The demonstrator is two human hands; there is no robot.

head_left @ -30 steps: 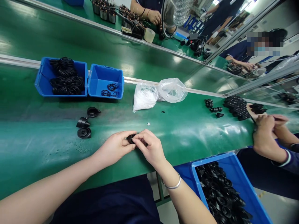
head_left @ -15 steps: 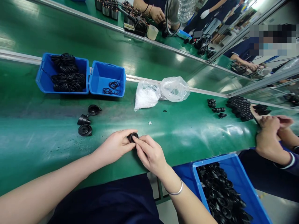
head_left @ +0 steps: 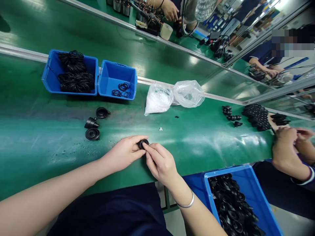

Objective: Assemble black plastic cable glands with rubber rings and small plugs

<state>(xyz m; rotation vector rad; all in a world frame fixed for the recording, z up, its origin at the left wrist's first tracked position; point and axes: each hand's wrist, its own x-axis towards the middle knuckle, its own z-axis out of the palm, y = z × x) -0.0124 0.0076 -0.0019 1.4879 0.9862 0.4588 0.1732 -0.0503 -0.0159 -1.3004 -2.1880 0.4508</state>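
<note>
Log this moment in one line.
left hand: holding black part | right hand: at its open end | nearby: small white pieces

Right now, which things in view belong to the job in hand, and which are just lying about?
In use:
- left hand, holding a black round part
- right hand, fingertips at the part's open end

Lying about (some are perhaps supplies):
- three loose black pieces
- two blue bins
- plastic bags
- blue crate
</note>
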